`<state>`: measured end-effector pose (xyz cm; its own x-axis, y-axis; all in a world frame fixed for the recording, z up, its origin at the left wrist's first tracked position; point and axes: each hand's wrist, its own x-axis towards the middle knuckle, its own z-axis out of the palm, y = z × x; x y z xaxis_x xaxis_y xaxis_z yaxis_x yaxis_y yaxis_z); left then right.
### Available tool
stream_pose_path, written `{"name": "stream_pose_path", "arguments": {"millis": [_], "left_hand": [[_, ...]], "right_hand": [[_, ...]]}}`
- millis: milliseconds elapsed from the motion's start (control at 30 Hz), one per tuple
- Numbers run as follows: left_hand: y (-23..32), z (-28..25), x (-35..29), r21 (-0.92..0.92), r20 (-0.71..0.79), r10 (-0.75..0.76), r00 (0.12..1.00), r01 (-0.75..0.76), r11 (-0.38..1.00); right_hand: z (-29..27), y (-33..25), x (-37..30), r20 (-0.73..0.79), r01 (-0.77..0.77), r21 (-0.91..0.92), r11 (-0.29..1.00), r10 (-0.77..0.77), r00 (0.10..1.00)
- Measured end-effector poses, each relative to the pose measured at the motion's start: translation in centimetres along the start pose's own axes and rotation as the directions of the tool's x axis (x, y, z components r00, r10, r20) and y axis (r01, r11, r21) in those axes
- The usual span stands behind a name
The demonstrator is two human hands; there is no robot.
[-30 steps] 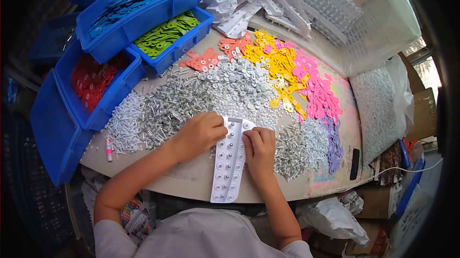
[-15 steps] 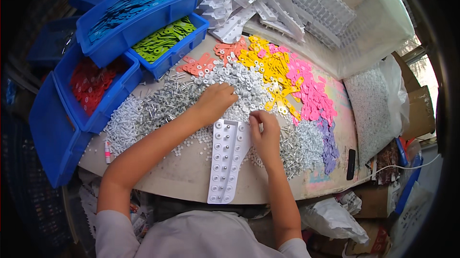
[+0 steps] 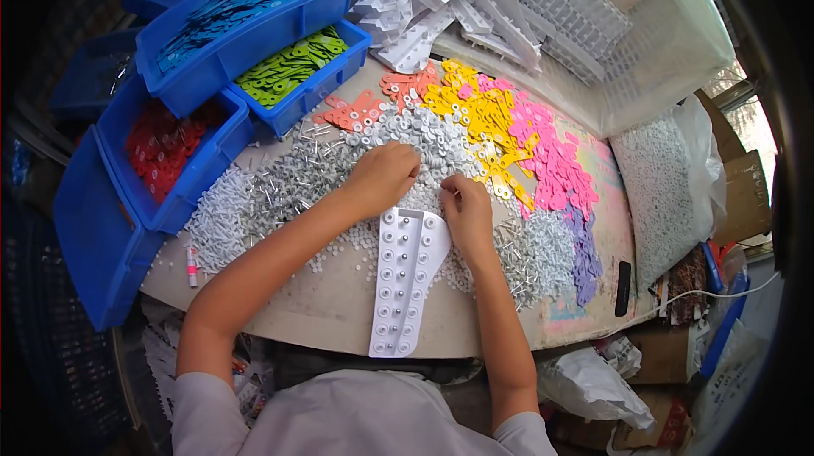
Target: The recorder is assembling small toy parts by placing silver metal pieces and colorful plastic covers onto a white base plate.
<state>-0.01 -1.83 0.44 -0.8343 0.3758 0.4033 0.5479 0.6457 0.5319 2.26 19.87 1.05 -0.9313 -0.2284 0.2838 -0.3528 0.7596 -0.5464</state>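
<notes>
A white plastic jig (image 3: 413,280) lies near the table's front edge, with round sockets along both sides and a row of metal pins down its middle channel. Past its far end, my left hand (image 3: 383,175) is bent closed at the heap of grey-white round snap pieces (image 3: 413,136); its fingertips are partly hidden. My right hand (image 3: 469,212) is just beyond the jig's far right corner, thumb and fingers drawn together over small white discs (image 3: 420,199). Whatever either hand pinches is too small or covered to make out.
Metal rivets (image 3: 292,176) and white pins (image 3: 222,210) spread leftward. Yellow (image 3: 475,104), pink (image 3: 551,159) and purple tabs (image 3: 585,261) lie right. Blue bins (image 3: 246,32) stack at the left; a white crate (image 3: 661,41) holds more plastic parts. A black bar (image 3: 623,289) sits near the right edge.
My right hand has moved a little farther from me, off the jig's far right corner. My left hand has shifted only slightly at the heap.
</notes>
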Motion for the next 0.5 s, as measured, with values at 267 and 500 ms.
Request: {"name": "stream_pose_path", "arguments": {"millis": [267, 500], "left_hand": [[4.5, -4.8, -5.7, -0.291, -0.049, -0.103, 0.994, 0.084, 0.953], [6.1, -4.9, -9.3, -0.348, 0.177, -0.081, 0.981, 0.140, 0.927]], "right_hand": [[-0.5, 0.7, -1.1, -0.080, 0.081, -0.057, 0.995, -0.086, 0.993], [-3.5, -3.2, -3.7, 0.007, -0.075, 0.201, 0.977, 0.075, 0.997]]}}
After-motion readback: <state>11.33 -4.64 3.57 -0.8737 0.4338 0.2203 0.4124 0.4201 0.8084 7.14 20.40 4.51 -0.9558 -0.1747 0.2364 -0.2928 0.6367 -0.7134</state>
